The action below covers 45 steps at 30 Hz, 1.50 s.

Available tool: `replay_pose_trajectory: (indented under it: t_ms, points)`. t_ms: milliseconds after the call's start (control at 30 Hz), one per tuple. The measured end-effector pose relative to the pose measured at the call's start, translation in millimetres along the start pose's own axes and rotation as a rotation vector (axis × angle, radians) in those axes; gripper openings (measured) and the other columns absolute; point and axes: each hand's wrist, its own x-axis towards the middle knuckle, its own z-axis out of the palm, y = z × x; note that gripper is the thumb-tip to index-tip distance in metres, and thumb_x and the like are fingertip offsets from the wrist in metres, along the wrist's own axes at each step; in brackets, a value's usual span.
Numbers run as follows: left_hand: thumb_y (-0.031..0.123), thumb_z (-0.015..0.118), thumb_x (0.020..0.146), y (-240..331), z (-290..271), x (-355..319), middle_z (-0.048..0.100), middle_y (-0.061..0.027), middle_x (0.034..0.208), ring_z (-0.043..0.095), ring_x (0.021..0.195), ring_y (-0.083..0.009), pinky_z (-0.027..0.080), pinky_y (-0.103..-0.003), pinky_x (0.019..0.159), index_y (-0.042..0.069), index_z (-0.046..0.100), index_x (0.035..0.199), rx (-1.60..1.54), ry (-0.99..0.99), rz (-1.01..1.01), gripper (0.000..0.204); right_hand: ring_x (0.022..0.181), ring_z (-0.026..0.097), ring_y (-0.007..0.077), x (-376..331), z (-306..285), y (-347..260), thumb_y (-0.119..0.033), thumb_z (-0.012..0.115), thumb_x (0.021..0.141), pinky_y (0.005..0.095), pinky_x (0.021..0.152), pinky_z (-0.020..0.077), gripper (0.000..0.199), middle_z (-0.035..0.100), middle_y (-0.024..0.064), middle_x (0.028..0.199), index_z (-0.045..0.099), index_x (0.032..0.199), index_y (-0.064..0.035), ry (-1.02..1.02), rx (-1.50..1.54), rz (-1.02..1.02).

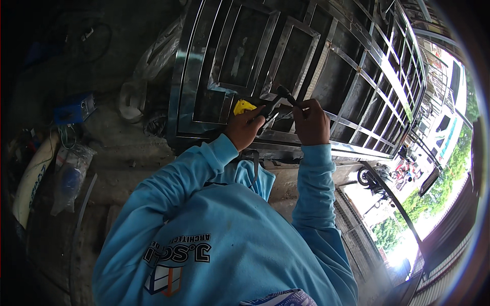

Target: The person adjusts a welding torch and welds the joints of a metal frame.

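My left hand (243, 129) is closed around a dark, long-handled tool (272, 105). Its thick, knobbed end points up and away from me; the exact kind is too dark to make out. My right hand (312, 126) pinches a dark, narrow piece at that end, with fingertips together; I cannot tell whether this piece is part of the tool. Just beyond my left knuckles, a yellow tape measure (243, 106) rests on the metal framework. Both hands are over the near edge of a large welded metal gate or grille (293, 56), made of shiny bars and rectangular panels.
On the left floor stand a blue box-shaped machine (75, 109), a clear plastic bag (73, 176) and a long, pale sack-like thing (34, 176). A strap (255, 166) hangs in front of me. A motorcycle (375, 178) is parked outside in bright light at right.
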Motion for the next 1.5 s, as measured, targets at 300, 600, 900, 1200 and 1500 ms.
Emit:
replay_pose_trajectory:
  t_ms: [300, 600, 900, 1200, 1500]
  points:
    - [0.030, 0.059, 0.105, 0.5, -6.1, 4.2, 0.075, -0.0107, 0.096, 0.068, 0.085, -0.0173, 0.053, -0.031, 0.082, 0.008, 0.065, 0.141, -0.037, -0.006, -0.021, 0.042, 0.083, 0.075, 0.0406, 9.1, 0.8, -19.2, -0.026, 0.071, 0.090, 0.0486, 0.075, 0.0580, 0.023, 0.075, 0.0200, 0.084, 0.071, 0.098, -0.0043, -0.010, -0.098, 0.006]
    - [0.031, 0.060, 0.103, -1.8, -6.0, 6.1, 0.076, -0.0148, 0.100, 0.073, 0.091, -0.0247, 0.055, -0.034, 0.085, 0.010, 0.067, 0.138, 0.039, 0.007, 0.030, 0.041, 0.088, 0.073, 0.0418, 19.2, 9.3, -7.3, -0.030, 0.070, 0.091, 0.0502, 0.079, 0.0570, 0.026, 0.075, 0.0204, 0.088, 0.072, 0.096, -0.0044, -0.022, -0.360, 0.088]
    - [0.031, 0.059, 0.103, -1.1, -3.8, 7.7, 0.075, -0.0134, 0.093, 0.072, 0.081, -0.0234, 0.056, -0.034, 0.077, 0.011, 0.068, 0.137, 0.091, 0.007, 0.024, 0.040, 0.088, 0.072, 0.0443, 31.4, 1.0, 8.4, -0.035, 0.070, 0.093, 0.0487, 0.082, 0.0566, 0.033, 0.074, 0.0250, 0.087, 0.075, 0.098, -0.0024, -0.126, -0.129, 0.055]
    - [0.032, 0.054, 0.105, 6.5, -9.2, 8.0, 0.056, -0.0002, 0.064, 0.052, 0.046, -0.0076, 0.045, -0.026, 0.041, 0.017, 0.064, 0.144, -0.196, -0.063, -0.184, 0.043, 0.090, 0.072, 0.0466, 28.5, -3.2, -23.5, -0.037, 0.066, 0.095, 0.0501, 0.082, 0.0572, 0.035, 0.074, 0.0250, 0.091, 0.072, 0.094, -0.0023, -0.139, -0.268, -0.068]
    - [0.032, 0.053, 0.105, 2.3, -7.3, 8.6, 0.055, 0.0002, 0.062, 0.054, 0.046, -0.0086, 0.048, -0.026, 0.042, 0.017, 0.063, 0.145, -0.156, -0.057, -0.141, 0.043, 0.081, 0.074, 0.0408, 41.5, -0.6, -1.4, -0.033, 0.073, 0.091, 0.0479, 0.077, 0.0580, 0.029, 0.073, 0.0196, 0.080, 0.072, 0.096, -0.0046, -0.150, -0.294, -0.093]
